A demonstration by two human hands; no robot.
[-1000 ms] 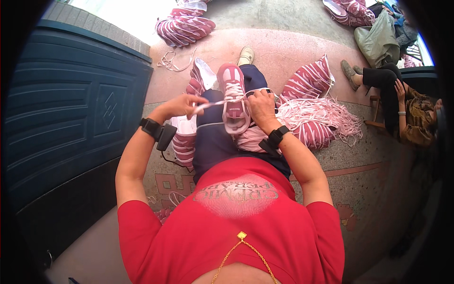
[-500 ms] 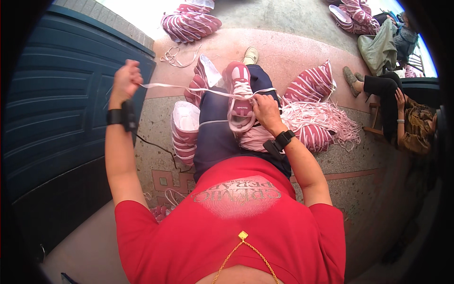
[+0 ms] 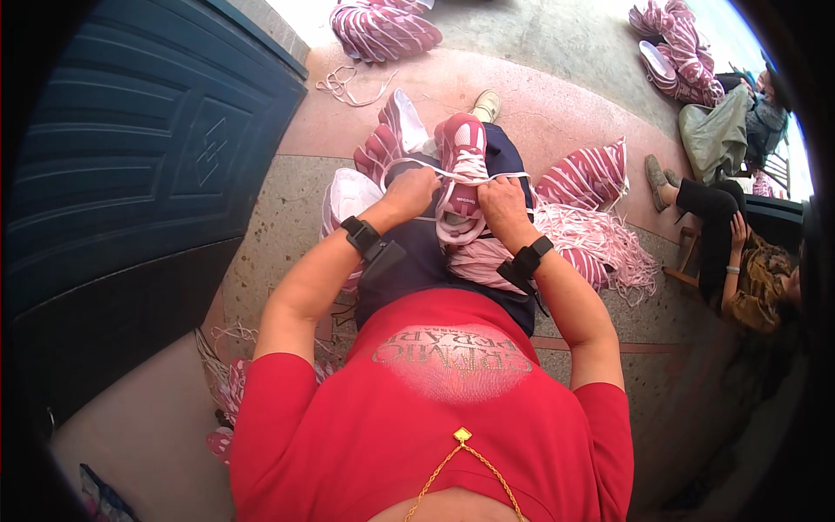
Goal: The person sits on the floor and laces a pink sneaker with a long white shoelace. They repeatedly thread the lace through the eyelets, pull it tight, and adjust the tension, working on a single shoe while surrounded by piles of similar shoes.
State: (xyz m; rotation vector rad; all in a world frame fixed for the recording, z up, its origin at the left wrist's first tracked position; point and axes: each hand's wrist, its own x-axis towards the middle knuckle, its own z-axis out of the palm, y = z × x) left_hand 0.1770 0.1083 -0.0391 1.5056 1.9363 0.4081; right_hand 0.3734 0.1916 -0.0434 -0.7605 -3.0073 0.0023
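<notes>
I sit on the floor with a pink and white lace-up sports shoe (image 3: 461, 170) resting on my lap, on my dark blue trousers (image 3: 417, 261). The shoe's long axis runs straight away from me: its toe points away from my body and its heel opening sits nearest my belly.

My left hand (image 3: 413, 190) is just left of the shoe, its fingers closed around a flat white lace (image 3: 409, 163) that loops out to the left of the shoe. My right hand (image 3: 503, 202) is touching the shoe's right side, its fingers pinched shut on the same lace where it crosses the shoe. Each wrist wears a black band.

Just right of the shoe, beside my thigh, lies a loose heap of pale pink flat laces (image 3: 600, 239). Just left of the shoe lie more pink and white shoes (image 3: 383, 148). Farther beyond the shoe's toe sits a pile of pink striped shoes (image 3: 383, 28). Well left of the shoe stands a dark blue panelled door (image 3: 130, 165). Far right of the shoe, another person (image 3: 739, 261) sits.
</notes>
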